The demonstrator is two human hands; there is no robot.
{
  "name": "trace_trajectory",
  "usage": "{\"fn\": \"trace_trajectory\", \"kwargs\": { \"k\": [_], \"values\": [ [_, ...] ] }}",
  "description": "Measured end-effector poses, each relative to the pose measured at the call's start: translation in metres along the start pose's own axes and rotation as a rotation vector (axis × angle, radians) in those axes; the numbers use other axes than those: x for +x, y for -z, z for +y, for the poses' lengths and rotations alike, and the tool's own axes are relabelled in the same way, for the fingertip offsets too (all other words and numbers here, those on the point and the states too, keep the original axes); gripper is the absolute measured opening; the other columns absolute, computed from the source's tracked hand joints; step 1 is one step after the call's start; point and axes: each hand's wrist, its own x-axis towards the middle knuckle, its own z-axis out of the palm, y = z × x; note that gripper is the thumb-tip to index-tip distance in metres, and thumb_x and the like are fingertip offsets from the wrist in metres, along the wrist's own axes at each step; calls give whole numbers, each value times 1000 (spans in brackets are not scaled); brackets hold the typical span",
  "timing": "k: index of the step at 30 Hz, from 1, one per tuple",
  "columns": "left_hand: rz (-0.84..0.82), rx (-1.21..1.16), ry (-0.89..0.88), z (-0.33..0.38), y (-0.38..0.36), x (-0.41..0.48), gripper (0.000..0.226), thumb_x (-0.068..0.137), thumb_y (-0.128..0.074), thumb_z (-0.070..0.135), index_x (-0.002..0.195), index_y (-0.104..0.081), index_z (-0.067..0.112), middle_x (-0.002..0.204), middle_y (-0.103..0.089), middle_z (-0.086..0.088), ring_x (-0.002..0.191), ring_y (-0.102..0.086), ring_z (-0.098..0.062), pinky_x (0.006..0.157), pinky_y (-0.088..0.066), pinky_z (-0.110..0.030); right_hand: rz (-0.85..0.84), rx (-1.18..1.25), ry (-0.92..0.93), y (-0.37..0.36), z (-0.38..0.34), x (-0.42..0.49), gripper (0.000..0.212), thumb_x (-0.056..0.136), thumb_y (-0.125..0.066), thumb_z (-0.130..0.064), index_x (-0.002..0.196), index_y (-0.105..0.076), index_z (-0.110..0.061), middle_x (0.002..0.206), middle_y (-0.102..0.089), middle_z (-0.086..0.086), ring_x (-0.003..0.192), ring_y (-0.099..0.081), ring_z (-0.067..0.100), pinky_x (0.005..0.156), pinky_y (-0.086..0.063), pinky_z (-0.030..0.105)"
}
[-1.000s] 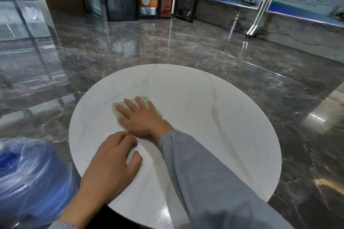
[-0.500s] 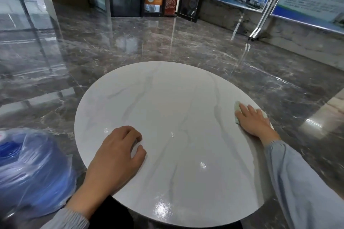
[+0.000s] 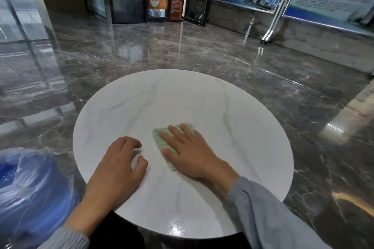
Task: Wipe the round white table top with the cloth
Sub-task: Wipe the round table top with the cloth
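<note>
Since half a second ago the right hand (image 3: 191, 152) has swept the cloth (image 3: 165, 141) back from the right rim of the worktop (image 3: 232, 107) to its middle, just right of the left hand (image 3: 119, 164). Compared with a second ago, when the cloth lay further left and the right arm crossed over the left hand, the two hands now lie side by side, apart, without crossing.

Now the right hand lies palm down on the pale green cloth, its fingers (image 3: 176, 131) spread wide and flat, pressing the cloth onto the white, grey-veined surface. Cloth shows past the fingertips and along the thumb side; the rest is hidden under the palm. A grey-blue sleeve (image 3: 269, 214) covers the right forearm from the wrist back to the lower right corner.

On the near-left part of the worktop rests the left hand, fingers (image 3: 129, 141) curled narrow with the tips and thumb touching the surface, holding nothing. A ribbed grey cuff (image 3: 66, 238) shows at its wrist.

Light glints off the near rim of the worktop. Around it lies glossy dark marble floor (image 3: 141, 50). A blue water jug (image 3: 30, 192) wrapped in clear plastic stands on the floor to the left, near the rim.
</note>
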Motion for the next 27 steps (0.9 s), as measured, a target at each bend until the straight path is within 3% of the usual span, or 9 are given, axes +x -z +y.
{"fn": "trace_trajectory", "kwargs": {
  "k": [3,7,9,12,15,18,20,23,27],
  "values": [
    [-6,5,-6,1,1,0,25,88,-72,17,111,-62,22,110,-52,14,100,-43,0,87,-37,-24,64,-63,-230,17,83,-16,62,105,-18,-61,164,-10,-41,173,-7,-8,159,-5,24,127,-7,47],
    [-15,20,-19,4,2,0,23,88,-72,18,110,-64,21,110,-55,11,101,-43,-2,88,-37,-26,41,-6,-661,41,196,-62,60,106,-19,-60,162,-2,-47,174,1,-10,159,2,22,126,-6,50],
    [-25,34,-16,5,2,0,22,88,-71,20,109,-64,20,110,-57,9,104,-47,-7,88,-38,-27,21,39,-750,43,207,-68,61,105,-18,-61,162,-1,-48,173,6,-12,159,8,21,126,0,53],
    [-37,51,-30,3,2,0,18,90,-70,23,106,-64,21,108,-56,9,106,-51,-13,90,-38,-28,8,70,-655,33,158,-55,61,103,-11,-60,161,4,-48,172,11,-12,159,14,24,125,5,56],
    [-49,44,-23,2,5,1,16,90,-64,30,104,-64,23,107,-55,10,105,-51,-14,90,-40,-31,51,-108,-314,2,59,-53,65,98,2,-61,161,9,-47,174,4,-6,159,7,30,125,4,56],
    [-65,52,-23,3,6,1,15,89,-61,31,102,-64,24,105,-55,10,103,-52,-15,90,-41,-32,10,-69,16,-20,-38,-86,59,103,-9,-60,159,6,-52,173,9,-11,157,22,24,122,17,52],
    [-70,65,-17,4,8,1,14,90,-61,30,102,-64,24,105,-56,9,104,-53,-16,91,-40,-32,-37,19,110,-18,-51,-106,57,106,-20,-61,158,3,-56,171,13,-18,154,29,15,121,22,45],
    [-84,63,10,8,10,0,14,89,-71,19,101,-66,23,106,-57,9,107,-53,-19,90,-40,-33,-3,34,22,1,5,-112,56,106,-20,-62,157,2,-58,170,11,-24,154,24,7,124,15,38],
    [-85,64,18,13,9,0,13,88,-71,18,99,-66,24,105,-56,9,107,-52,-19,90,-40,-34,52,18,-447,27,144,-111,60,105,-17,-64,161,-3,-50,172,3,-17,159,8,16,126,-2,43]
  ]
}}
